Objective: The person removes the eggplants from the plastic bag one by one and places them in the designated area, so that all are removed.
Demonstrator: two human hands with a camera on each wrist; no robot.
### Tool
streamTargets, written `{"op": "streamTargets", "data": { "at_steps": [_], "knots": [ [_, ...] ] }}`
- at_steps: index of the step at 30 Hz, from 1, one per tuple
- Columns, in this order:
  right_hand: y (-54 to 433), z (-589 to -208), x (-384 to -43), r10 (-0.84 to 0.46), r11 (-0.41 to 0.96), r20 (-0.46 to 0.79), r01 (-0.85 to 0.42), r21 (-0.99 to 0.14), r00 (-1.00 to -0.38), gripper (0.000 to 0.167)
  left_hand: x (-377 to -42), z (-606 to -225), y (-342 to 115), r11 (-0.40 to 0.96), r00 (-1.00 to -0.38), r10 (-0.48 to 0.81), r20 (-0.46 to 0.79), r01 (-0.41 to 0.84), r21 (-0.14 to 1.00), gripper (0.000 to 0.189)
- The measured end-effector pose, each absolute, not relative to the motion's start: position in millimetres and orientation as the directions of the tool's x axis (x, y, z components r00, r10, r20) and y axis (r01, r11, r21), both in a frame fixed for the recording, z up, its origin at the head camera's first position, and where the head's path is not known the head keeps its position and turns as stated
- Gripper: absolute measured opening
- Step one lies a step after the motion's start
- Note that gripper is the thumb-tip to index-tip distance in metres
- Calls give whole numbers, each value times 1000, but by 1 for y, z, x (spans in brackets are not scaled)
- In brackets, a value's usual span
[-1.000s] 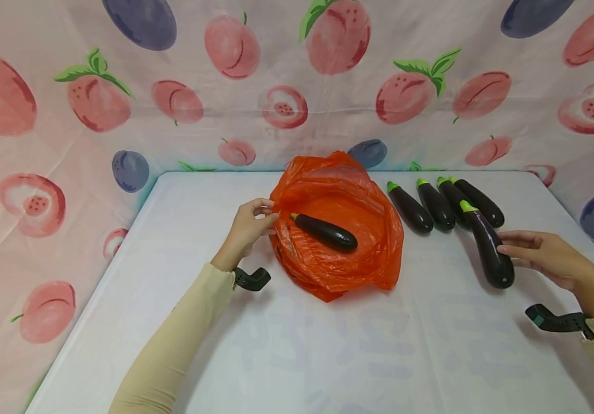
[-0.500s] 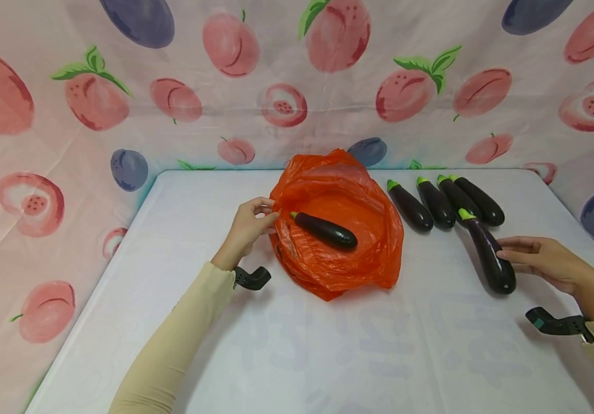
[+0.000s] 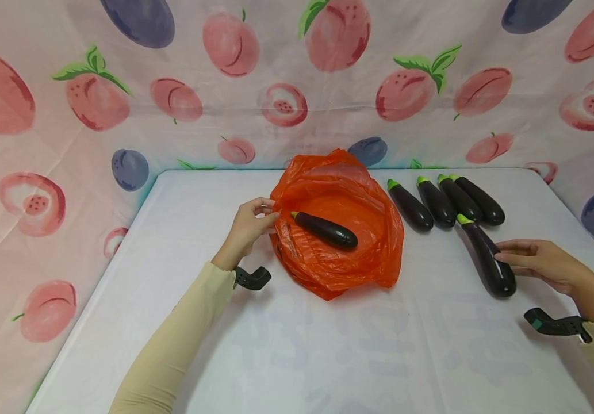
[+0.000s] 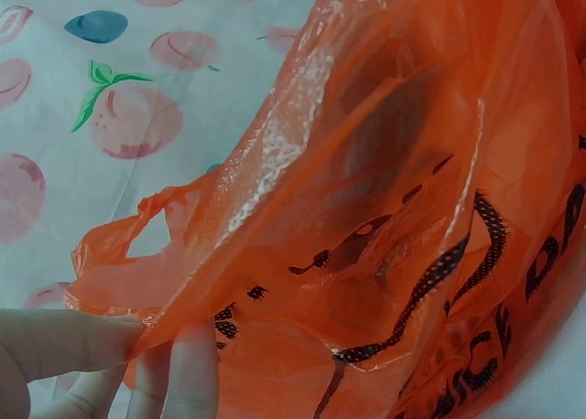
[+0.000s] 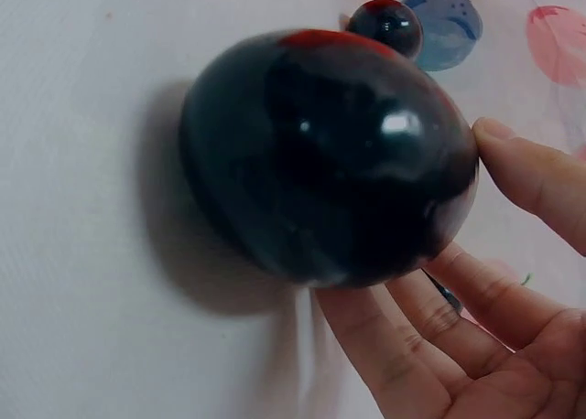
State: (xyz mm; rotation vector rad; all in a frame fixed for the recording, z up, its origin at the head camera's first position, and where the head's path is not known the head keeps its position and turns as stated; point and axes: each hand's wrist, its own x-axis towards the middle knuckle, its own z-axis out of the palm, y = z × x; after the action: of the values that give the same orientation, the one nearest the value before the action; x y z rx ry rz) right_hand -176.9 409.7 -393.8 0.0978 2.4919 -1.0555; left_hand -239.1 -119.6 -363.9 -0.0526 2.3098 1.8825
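Note:
In the head view an orange plastic bag [image 3: 348,264] lies with its mouth spread, and one eggplant [image 3: 326,230] rests inside it. My left hand [image 3: 249,227] pinches the bag's left rim; the left wrist view shows the thumb [image 4: 87,343] and fingers with the thin plastic between them. Over on the right, my right hand [image 3: 547,261] holds a dark, glossy eggplant [image 3: 489,261] between thumb and fingers. Its rounded end [image 5: 330,163] fills much of the right wrist view, with a shadow on the table beside it. Whether it touches the table, I cannot tell.
Several more eggplants [image 3: 435,202] lie side by side at the table's back right, green stems toward the back. The white table [image 3: 328,356] meets a fruit-print cloth [image 3: 328,103] at the back. A black wrist camera [image 3: 555,322] sits below my right hand.
My right hand has drawn the held eggplant slightly toward me, away from the eggplants at the back. The left hand and the bag have stayed in place.

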Motion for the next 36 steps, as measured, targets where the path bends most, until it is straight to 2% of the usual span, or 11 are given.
{"op": "streamTargets", "data": {
  "at_steps": [23, 36],
  "knots": [
    [405, -397, -180, -94, 778, -408, 189, -599, -908, 66, -240, -364, -119, 231, -985, 70, -156, -136, 963, 28],
    [402, -394, -179, -101, 783, -386, 166, -600, -917, 64, -240, -365, -118, 226, -985, 72, -159, -139, 964, 28]
  ]
}}
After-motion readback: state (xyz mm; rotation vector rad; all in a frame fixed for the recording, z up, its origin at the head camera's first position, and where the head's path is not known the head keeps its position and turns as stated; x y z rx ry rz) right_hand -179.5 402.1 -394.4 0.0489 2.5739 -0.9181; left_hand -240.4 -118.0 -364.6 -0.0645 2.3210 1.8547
